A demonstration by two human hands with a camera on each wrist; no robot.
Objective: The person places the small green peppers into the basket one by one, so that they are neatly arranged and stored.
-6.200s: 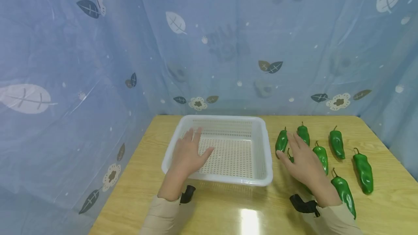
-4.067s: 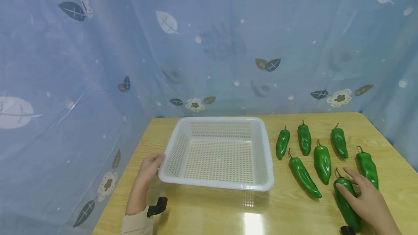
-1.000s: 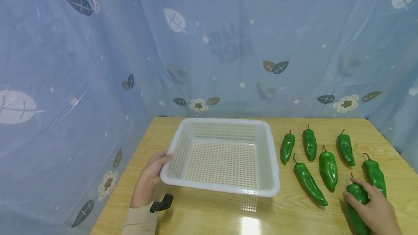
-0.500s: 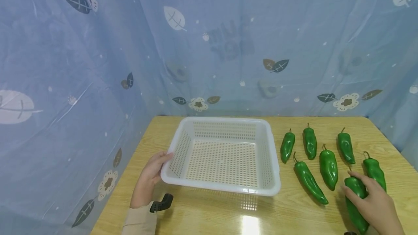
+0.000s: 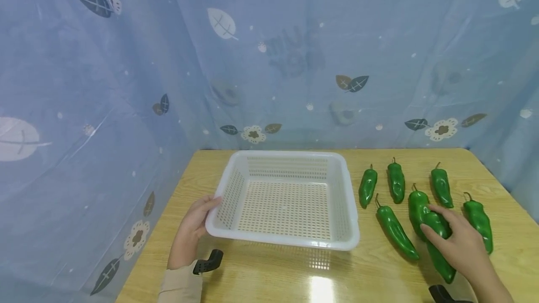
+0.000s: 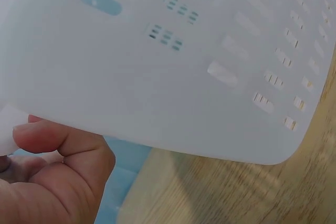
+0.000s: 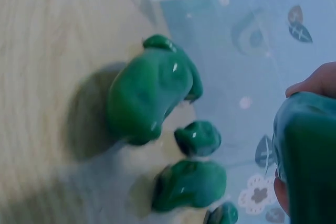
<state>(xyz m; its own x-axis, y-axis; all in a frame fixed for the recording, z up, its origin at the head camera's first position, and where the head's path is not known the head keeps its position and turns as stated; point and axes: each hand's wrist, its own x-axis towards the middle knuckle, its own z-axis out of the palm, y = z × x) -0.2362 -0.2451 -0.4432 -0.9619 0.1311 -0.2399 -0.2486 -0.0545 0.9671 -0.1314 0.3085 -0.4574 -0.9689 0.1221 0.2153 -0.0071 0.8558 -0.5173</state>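
My left hand [image 5: 191, 226] grips the left rim of a white plastic basket [image 5: 280, 240], thumb on top of the edge. The left wrist view shows the curled fingers [image 6: 84, 150] at the rim of the slotted wall [image 6: 121, 98]. My right hand [image 5: 461, 244] holds a long green pepper [image 5: 441, 263] between thumb and fingers. The held pepper overlaps another green pepper [image 5: 418, 205] in the head view. At the right edge of the right wrist view, the held pepper [image 7: 320, 156] looms large with fingertips beside it. Nothing lies inside the basket.
Several more green peppers lie on the wooden table right of the basket, among them a slim pepper [image 5: 396, 233] and a far-right pepper [image 5: 479, 223]. A blue patterned curtain [image 5: 269, 60] hangs behind and along the left side.
Both hands first hovered apart; the left then took the basket rim and the right reached the nearest pepper. In the last half second the right hand has moved that pepper up and left.
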